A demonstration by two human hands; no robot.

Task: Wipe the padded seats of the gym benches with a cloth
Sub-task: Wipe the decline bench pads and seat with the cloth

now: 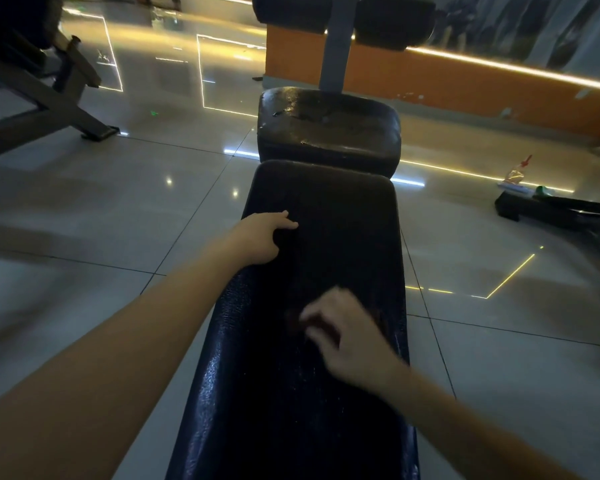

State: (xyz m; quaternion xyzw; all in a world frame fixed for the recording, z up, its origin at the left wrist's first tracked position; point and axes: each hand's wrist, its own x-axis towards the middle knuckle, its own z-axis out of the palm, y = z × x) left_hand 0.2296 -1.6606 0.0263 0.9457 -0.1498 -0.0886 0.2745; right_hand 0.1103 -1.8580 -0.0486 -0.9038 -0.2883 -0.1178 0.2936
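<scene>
The right hand (pixel 347 337) hovers low over the middle of the long back pad (pixel 274 393), fingers bent and smeared by motion blur. A dim reddish patch under its fingertips may be the cloth (pixel 293 320), but I cannot tell whether the hand grips it. At its 11 o'clock the left hand (pixel 262 237) rests on the pad's left edge, fingers loosely bent with nothing visible in them, probably bracing the body. The pad is black, grained vinyl with faint gloss. At 12 o'clock sits the shorter seat pad (pixel 329 129), its top cracked and shiny. Around lie glossy grey floor tiles (pixel 118 209) mirroring yellow strip lights. Another bench frame (pixel 42 88) stands at 10 o'clock and an orange wall (pixel 465 84) at 1 o'clock.
</scene>
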